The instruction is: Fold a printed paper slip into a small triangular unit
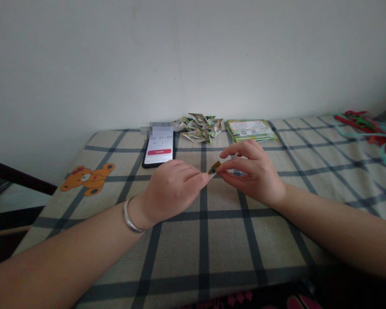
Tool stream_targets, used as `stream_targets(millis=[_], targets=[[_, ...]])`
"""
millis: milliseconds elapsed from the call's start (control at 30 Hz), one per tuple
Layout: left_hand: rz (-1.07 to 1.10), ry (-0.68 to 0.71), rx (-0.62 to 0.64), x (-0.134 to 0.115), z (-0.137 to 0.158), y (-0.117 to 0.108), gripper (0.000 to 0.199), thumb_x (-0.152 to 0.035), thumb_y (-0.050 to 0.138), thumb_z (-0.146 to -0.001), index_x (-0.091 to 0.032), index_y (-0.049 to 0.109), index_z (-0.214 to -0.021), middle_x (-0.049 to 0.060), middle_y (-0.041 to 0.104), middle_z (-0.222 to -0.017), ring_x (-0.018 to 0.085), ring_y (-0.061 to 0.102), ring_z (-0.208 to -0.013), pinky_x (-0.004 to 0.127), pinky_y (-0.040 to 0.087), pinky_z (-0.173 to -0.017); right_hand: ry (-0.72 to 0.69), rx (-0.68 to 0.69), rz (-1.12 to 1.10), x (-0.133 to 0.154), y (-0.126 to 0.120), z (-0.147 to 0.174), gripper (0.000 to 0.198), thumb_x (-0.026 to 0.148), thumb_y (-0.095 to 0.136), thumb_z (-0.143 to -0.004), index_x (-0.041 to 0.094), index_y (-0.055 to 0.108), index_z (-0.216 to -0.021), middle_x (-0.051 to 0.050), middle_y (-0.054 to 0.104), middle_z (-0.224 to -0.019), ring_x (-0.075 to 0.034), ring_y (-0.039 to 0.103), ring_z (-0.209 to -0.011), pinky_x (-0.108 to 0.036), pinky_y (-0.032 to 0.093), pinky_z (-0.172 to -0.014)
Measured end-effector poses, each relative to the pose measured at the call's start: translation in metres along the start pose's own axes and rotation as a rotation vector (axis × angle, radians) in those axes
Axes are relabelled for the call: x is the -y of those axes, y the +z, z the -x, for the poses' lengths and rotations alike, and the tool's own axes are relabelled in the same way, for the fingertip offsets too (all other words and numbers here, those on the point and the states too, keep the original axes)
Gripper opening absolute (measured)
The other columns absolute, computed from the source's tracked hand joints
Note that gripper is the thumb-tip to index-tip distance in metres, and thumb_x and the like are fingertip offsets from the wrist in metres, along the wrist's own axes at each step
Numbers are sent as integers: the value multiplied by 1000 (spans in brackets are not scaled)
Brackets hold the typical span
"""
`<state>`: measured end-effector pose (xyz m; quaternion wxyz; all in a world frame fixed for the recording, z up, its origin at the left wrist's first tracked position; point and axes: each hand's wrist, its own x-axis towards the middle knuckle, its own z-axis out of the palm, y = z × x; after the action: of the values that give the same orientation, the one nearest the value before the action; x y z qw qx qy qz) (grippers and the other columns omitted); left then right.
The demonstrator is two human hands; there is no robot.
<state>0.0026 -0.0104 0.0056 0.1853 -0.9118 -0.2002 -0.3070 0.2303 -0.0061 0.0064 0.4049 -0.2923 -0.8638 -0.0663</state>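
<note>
Two hands at a cloth-covered bench (116,279), seen from the wearer's head. The left hand (173,191) and the right hand (252,171) meet near the middle of the view, with a small wrapper (215,166) between them, above the cloth (180,253). The wrapper shows a brownish-green part and a pale end; its exact folds are too small to make out. Left grip: narrow, fingers curled under, the thumb tip pinching the pale end. Right grip: likewise narrow, thumb and a finger pressed together on the wrapper, another finger arched above and apart from it. A silver bangle (128,216) encircles the left wrist.

Beyond the hands, toward the wall (193,56), three items lie in a row. The phone (159,148) lies face up behind the left hand, its lit screen reading 00:31:03 above a red bar. Just beside it is a loose pile (197,127) of folded green-and-white wrappers, some overlapping. Next comes a flat stack (252,130) of green printed sheets, behind the right hand.

The cloth is beige with dark crossing stripes and bears a printed brown bear (88,179) near its left edge. Red, green and turquoise ribbons (369,133) lie tangled at the far right, well apart from the hands. A dark bar (25,178) slants in at the left.
</note>
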Motion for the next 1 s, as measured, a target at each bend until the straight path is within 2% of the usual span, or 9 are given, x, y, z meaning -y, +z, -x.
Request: stream_targets(millis=[167,333,633,1000], targets=[[-38,41,6,1,-1,-3,7,-14,56,-89,-16,63,-89,2,70,-77,17,65,-69,31,51,-63,-59,22,42,-2,0,0,2,20,65,-84,22,67,-84,-4,65,-95,-17,56,-84,-35,46,-76],[-48,22,10,0,-1,-2,5,-15,58,-88,-16,62,-84,2,70,-77,18,65,-70,31,52,-62,-154,33,119,-2,1,0,4,19,63,-85,22,65,-88,-4,66,-93,-18,57,-84,-34,47,-73],[-87,9,30,-1,-2,-2,12,-16,55,-91,-17,61,-81,0,69,-74,15,65,-69,28,49,-62,-161,8,252,-3,-1,1,2,25,64,-87,24,64,-86,-2,68,-97,-19,57,-92,-35,45,-76],[-99,6,54,-1,-2,-3,14,-16,53,-92,-17,60,-80,0,68,-73,15,64,-69,28,48,-62,-157,22,195,1,2,0,7,21,63,-88,23,67,-83,-3,67,-98,-19,55,-92,-34,46,-78]])
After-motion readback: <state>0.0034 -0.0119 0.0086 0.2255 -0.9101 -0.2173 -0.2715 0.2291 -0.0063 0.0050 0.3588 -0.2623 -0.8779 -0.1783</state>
